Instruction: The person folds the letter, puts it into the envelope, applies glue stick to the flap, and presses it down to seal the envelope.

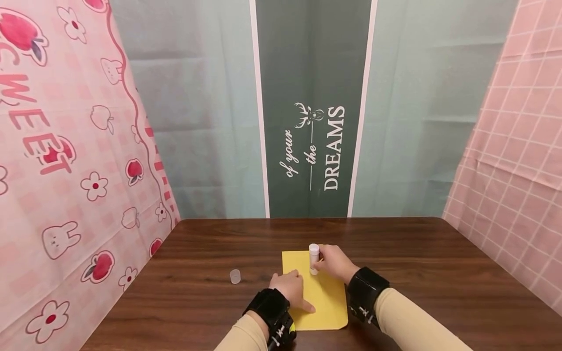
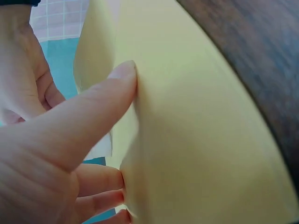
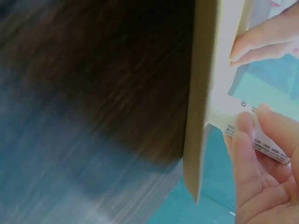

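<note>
A yellow sheet of paper (image 1: 324, 303) with rounded near corners lies on the wooden table. My right hand (image 1: 334, 262) grips a white glue stick (image 1: 313, 254), held upright with its lower end at the paper's upper part. Printed text and barcode-like marks show on the glue stick (image 3: 261, 135) in the right wrist view. On the paper's left side my left hand (image 1: 291, 288) presses down with fingers and thumb spread. In the left wrist view the thumb (image 2: 100, 112) touches the yellow surface, the other fingertips right at it.
To the left of the paper, a small translucent cap (image 1: 235, 276) rests on the dark wooden table (image 1: 197, 302). A pink patterned cloth (image 1: 88, 195) hangs at the left, a green curtain (image 1: 210, 122) at the back and a pink checked cloth (image 1: 518, 146) at the right.
</note>
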Demonstrator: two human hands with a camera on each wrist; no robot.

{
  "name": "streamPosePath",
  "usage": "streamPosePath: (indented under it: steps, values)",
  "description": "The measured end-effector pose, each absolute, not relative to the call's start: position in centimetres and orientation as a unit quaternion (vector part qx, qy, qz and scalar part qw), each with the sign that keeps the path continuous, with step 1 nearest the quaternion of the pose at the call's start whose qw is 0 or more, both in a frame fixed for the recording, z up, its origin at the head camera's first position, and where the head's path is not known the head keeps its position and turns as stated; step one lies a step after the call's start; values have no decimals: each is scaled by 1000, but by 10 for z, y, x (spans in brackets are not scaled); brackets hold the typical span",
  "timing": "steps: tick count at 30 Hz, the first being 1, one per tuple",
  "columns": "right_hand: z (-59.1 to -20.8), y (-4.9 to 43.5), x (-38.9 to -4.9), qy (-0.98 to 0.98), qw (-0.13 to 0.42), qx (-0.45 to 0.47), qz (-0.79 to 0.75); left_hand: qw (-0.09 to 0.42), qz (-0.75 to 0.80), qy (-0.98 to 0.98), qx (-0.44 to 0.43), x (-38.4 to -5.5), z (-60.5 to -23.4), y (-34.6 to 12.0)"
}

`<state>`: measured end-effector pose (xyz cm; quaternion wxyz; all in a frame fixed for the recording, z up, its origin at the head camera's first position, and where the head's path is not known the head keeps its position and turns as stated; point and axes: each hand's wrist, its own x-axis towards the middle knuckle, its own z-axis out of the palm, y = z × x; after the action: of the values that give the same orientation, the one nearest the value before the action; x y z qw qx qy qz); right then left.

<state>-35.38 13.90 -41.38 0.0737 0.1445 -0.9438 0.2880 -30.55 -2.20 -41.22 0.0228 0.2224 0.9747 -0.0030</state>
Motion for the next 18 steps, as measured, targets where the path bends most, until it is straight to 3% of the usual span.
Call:
streamPosePath:
  steps: [10, 18]
  values:
    - [-408, 148, -323, -920, 5, 231, 316, 33, -5, 976, 215, -305, -408, -22]
    - [-413, 138, -348, -941, 71, 148, 295, 30, 0, 975, 220, -307, -413, -21]
